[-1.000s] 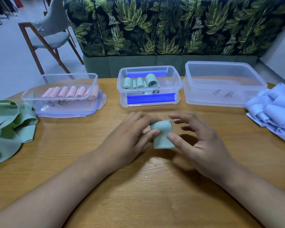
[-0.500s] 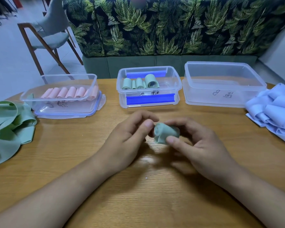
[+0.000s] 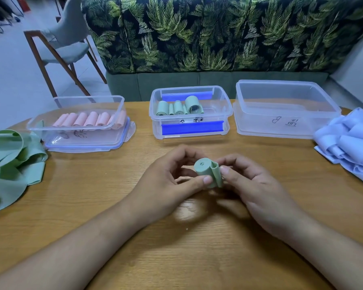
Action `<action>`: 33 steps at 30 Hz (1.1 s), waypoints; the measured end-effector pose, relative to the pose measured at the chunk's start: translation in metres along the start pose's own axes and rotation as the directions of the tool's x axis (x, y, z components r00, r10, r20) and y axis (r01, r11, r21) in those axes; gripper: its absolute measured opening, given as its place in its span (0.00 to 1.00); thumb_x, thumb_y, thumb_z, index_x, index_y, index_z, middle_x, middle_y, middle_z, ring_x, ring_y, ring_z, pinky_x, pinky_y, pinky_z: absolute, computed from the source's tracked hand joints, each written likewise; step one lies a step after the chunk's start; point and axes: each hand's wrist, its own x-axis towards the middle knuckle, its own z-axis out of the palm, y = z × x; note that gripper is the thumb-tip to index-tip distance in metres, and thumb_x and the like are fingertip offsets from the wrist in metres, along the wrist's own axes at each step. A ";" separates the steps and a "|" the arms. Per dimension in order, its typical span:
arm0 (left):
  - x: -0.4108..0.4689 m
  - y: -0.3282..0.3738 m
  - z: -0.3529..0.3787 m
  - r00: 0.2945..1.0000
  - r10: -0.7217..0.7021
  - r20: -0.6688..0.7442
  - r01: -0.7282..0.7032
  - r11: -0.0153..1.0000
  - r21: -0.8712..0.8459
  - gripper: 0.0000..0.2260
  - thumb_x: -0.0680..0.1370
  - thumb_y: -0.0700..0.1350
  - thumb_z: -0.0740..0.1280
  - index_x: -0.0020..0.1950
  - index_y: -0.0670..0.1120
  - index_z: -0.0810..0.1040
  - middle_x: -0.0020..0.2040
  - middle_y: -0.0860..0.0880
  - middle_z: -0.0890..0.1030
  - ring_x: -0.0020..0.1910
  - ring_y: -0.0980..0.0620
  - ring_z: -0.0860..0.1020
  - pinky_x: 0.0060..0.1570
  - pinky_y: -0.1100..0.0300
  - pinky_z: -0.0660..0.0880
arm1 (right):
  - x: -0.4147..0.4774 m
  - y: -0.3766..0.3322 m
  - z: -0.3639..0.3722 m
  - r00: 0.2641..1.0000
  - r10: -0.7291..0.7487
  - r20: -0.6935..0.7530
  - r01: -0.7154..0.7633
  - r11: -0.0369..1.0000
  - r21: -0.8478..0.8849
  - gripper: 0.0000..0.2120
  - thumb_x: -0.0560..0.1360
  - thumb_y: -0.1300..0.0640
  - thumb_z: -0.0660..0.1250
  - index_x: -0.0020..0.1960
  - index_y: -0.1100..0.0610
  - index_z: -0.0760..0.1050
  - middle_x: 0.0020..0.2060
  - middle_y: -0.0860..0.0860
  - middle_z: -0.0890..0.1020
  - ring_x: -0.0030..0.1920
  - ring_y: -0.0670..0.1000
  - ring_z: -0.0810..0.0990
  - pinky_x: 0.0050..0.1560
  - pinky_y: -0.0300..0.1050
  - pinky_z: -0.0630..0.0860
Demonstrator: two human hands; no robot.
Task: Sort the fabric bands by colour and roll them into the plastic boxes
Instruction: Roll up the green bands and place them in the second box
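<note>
You hold the green band [image 3: 205,172] just above the surface [image 3: 176,258], in front of the middle box [image 3: 225,122], and both hands grasp it. Your left hand [image 3: 170,181] curls round the roll, with its thumb pressed on the lower front, which likely keeps the coil from springing open. Your right hand [image 3: 254,189] pinches the loose tail on the roll's right side, probably so you can draw that last flap tight. The spiral end faces you, so you can check how neat the winding is.

The layout follows the colours. The green rolls [image 3: 178,107] stand in the middle box and the pink rolls [image 3: 88,120] lie in the left box [image 3: 122,105]. The right box [image 3: 281,126] holds no bands and sits next to the blue bands [image 3: 352,147]. The loose green bands [image 3: 11,160] wait at the far left, within reach of your left hand.

A second ago the band lies as a flat, folded piece between your fingertips, and your right fingers are spread. Half a second ago it is already bunched into a rough roll. Now the roll is tighter and turned end-on to you, its tail stands out as a clear flap, and both hands sit a little higher. The boxes and heaps are where they were.
</note>
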 end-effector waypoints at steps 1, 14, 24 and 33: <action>0.000 0.000 0.001 1.000 -0.002 -0.008 0.001 1.000 -0.022 0.13 0.77 0.40 0.77 0.60 0.43 0.79 0.56 0.48 0.85 0.52 0.49 0.84 0.56 0.58 0.79 | -0.001 0.000 -0.001 0.995 -0.090 -0.034 0.082 0.982 -0.173 0.06 0.84 0.53 0.68 0.56 0.48 0.84 0.55 0.53 0.86 0.56 0.56 0.84 0.60 0.49 0.80; 0.006 0.000 -0.001 0.998 -0.039 -0.055 0.034 0.996 -0.078 0.16 0.70 0.42 0.81 0.54 0.42 0.81 0.42 0.50 0.86 0.40 0.56 0.82 0.42 0.66 0.77 | -0.003 -0.005 0.000 0.987 -0.156 -0.021 0.144 0.947 -0.287 0.16 0.73 0.55 0.81 0.59 0.49 0.84 0.55 0.51 0.88 0.55 0.55 0.87 0.61 0.55 0.82; 0.008 0.011 -0.008 0.995 0.025 -0.093 -0.031 0.997 -0.066 0.17 0.69 0.43 0.81 0.53 0.41 0.79 0.37 0.56 0.81 0.35 0.59 0.76 0.38 0.67 0.73 | 0.001 -0.025 0.016 0.983 -0.176 -0.050 0.155 0.948 -0.278 0.15 0.71 0.54 0.81 0.57 0.49 0.85 0.53 0.51 0.88 0.54 0.54 0.87 0.58 0.50 0.82; 0.026 -0.014 -0.064 0.835 0.476 -0.275 -0.187 0.717 0.671 0.11 0.83 0.48 0.67 0.63 0.47 0.80 0.63 0.53 0.81 0.64 0.50 0.77 0.67 0.61 0.68 | 0.044 -0.090 0.007 0.946 -0.221 -0.236 0.083 0.870 -0.485 0.17 0.73 0.56 0.81 0.60 0.49 0.82 0.51 0.47 0.88 0.51 0.53 0.88 0.61 0.57 0.83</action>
